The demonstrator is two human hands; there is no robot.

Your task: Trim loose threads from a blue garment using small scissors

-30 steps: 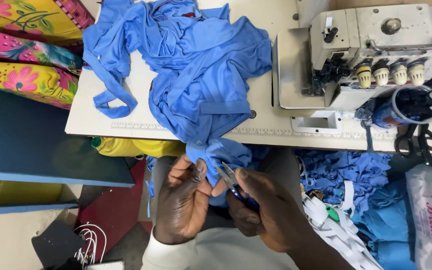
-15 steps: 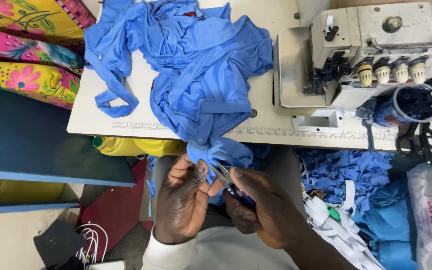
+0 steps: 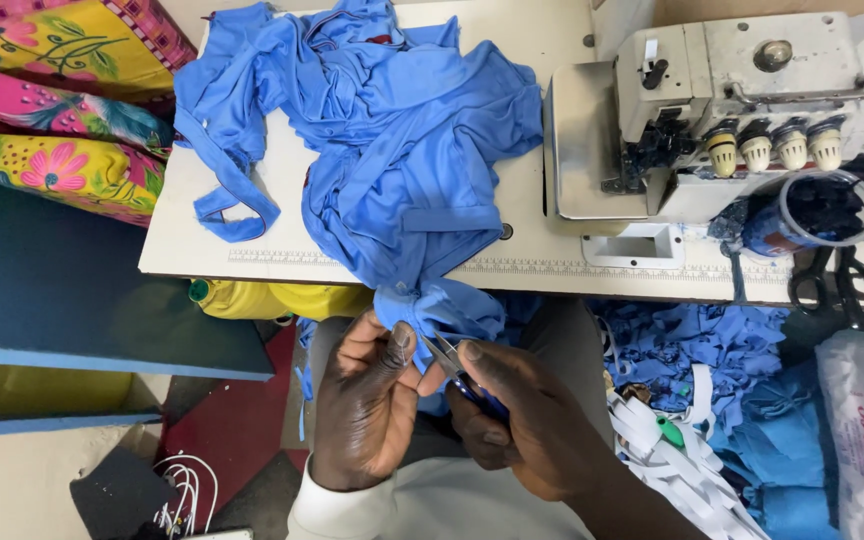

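Left hand [image 3: 367, 400] is pinching the hanging lower edge of the crumpled blue fabric garment [image 3: 392, 170], fingers closed on the cloth at about 6 o'clock of the pile. Right hand [image 3: 522, 430] is gripping small metal thread snips with a blue handle [image 3: 457, 372], fingers wrapped shut around them, blade tips pointing toward 10 o'clock and touching the cloth just beside the left thumb. Garment is lying mostly on the off-white worktop [image 3: 212, 255], its bottom corner draping over the near edge down to both hands. Grey-white overlock sewing machine [image 3: 712, 110] is sitting at 2 o'clock of the garment, apart from it. Black-handled scissors [image 3: 837, 285] are lying at 3 o'clock, by the worktop edge. Blue fabric scraps [image 3: 692, 350] are piling at 4 o'clock below the worktop, near white strips [image 3: 672, 450]. Floral yellow-pink cloth [image 3: 52, 110] is lying at 9 o'clock.
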